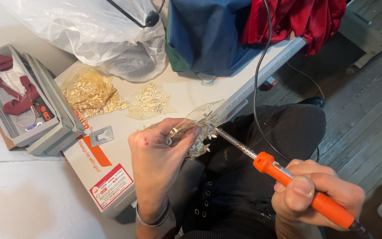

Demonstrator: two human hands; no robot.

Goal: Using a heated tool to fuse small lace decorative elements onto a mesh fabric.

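The left hand (158,157) reached up from the lower middle with its back toward the camera, a few small red marks near the knuckles and a thin band around the wrist, and its fingers (186,132) were curled forward and pinched together at the tips. The right hand (317,188) sat low at the right, closed in a fist-like grip, the thumb laid flat along the top with its nail facing up and the other fingers wrapped underneath. The two hands were held apart, the left higher and further forward than the right.
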